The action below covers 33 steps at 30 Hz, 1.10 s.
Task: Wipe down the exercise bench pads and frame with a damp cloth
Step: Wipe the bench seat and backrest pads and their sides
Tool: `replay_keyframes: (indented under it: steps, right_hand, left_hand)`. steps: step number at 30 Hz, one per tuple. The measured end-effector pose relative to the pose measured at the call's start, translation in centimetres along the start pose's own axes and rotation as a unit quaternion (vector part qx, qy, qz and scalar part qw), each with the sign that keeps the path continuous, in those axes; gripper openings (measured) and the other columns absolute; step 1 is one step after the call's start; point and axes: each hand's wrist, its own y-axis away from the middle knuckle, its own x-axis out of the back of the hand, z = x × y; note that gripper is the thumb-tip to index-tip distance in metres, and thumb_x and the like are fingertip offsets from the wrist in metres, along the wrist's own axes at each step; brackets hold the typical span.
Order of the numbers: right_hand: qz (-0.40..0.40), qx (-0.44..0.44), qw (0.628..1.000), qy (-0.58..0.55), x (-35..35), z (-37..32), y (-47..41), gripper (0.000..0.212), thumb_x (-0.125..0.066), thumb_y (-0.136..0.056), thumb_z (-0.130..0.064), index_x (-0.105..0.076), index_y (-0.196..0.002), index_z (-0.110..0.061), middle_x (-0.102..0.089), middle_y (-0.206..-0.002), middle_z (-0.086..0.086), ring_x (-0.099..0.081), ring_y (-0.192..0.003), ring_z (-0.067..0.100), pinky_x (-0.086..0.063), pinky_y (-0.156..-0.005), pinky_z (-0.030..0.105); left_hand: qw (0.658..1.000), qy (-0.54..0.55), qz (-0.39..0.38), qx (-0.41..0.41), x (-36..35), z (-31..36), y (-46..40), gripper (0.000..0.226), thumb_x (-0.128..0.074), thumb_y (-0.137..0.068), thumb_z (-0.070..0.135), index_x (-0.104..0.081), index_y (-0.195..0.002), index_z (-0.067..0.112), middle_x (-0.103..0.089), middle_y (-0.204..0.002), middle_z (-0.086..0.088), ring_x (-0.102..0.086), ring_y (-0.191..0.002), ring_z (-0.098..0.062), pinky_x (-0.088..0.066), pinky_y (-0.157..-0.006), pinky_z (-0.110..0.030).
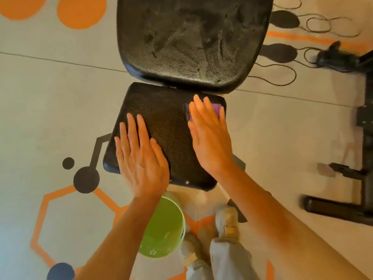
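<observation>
Purple cloth (pixel 217 110) flat on the far right corner of the black seat pad (pixel 167 136), mostly hidden, only a small patch showing past the fingertips. Right hand (pixel 210 136) spread flat on top of it, fingers straight and close together, pressing the cloth down onto the pad rather than curling round it. Left hand (pixel 141 158) also flat, palm down, fingers straight and slightly fanned, resting bare on the near left part of the same seat pad, holding nothing. Both forearms reaching in from the bottom edge.

Seat pad dark and textured, set just below the larger back pad (pixel 193 37), the two nearly meeting at a narrow gap. Back pad marked with pale streaks and smears across its pebbled surface. Short piece of dark frame (pixel 239 161) showing at the right edge of the seat pad, partly behind the right wrist.

Green bucket (pixel 163 229) on the floor just under the near edge of the seat pad, partly covered by the left forearm. Light shoes (pixel 227 221) and pale trouser legs beside the bucket. Floor (pixel 60 98) beige with orange circles, an orange hexagon outline and black dots. Another black machine (pixel 361 138) standing well apart on the right.
</observation>
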Motion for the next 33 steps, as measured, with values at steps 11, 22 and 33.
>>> replay_keyframes:
  steps: [11,22,33]
  right_hand:
    - [0.072,-0.127,0.955,-0.258,-0.2,-0.1,3.9,0.047,-0.026,-0.105,-0.028,-0.023,-0.15,-0.015,-0.017,-0.16,-0.003,-0.003,-0.149,0.011,-0.015,-0.122,0.038]
    - [0.122,-0.123,0.902,-0.395,-0.7,-0.2,6.0,0.046,-0.028,-0.103,-0.017,-0.033,-0.144,0.003,-0.029,-0.155,0.017,-0.021,-0.147,0.026,-0.024,-0.116,0.049]
    - [0.129,-0.182,0.85,-0.478,-1.1,0.4,6.8,0.047,-0.027,-0.104,-0.026,-0.031,-0.148,-0.012,-0.028,-0.157,0.001,-0.024,-0.144,0.009,-0.02,-0.117,0.019]
  left_hand:
    - [0.965,-0.015,-0.097,-0.242,1.6,0.1,-0.4,0.061,-0.035,-0.101,0.038,-0.023,-0.158,0.022,-0.01,-0.168,-0.002,-0.001,-0.156,-0.02,0.006,-0.125,-0.032]
    - [0.955,-0.032,-0.121,-0.269,1.2,0.9,-0.7,0.049,-0.024,-0.104,0.03,-0.031,-0.152,0.036,-0.025,-0.164,0.009,-0.017,-0.153,-0.013,-0.011,-0.123,-0.028]
    - [0.954,-0.027,-0.124,-0.273,1.1,0.7,-0.5,0.05,-0.026,-0.103,0.028,-0.035,-0.153,0.028,-0.024,-0.164,0.008,-0.018,-0.153,-0.014,-0.026,-0.12,-0.045]
